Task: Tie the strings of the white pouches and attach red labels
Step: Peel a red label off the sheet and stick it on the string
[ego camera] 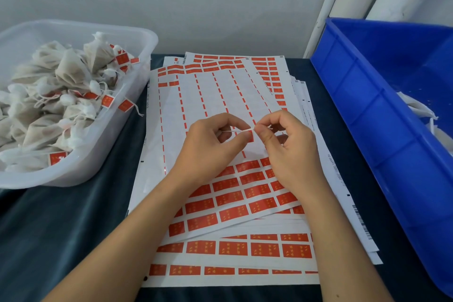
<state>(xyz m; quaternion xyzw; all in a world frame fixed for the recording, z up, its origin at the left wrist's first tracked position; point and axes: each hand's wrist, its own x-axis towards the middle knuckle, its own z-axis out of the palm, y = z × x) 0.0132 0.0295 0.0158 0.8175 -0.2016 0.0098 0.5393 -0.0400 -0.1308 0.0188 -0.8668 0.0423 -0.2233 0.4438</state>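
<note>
A thin white string (236,130) is pulled tight between both hands, over the middle of the sticker sheets (220,203). A small red label (250,135) sits at the string, by the L thumb tip. L hand (210,147): fingers curled, thumb & first finger pinch the string's left part. R hand (286,147): fingers curled too, pinching the string's right end. No pouch can be seen under the hands.

The sheets lie in a messy pile on the dark blue table cloth (73,228). Top sheet: many stickers gone, only red bits left in rows. Red labels have small gold marks, too blurry to read. Sheet edge has a barcode & tiny numbers, not readable.

Clear tub (137,39) at the table's left edge: full of white pouches (68,73), tied, w/ red labels. Blue bin (382,115) at the right edge holds some white bags (419,108).
</note>
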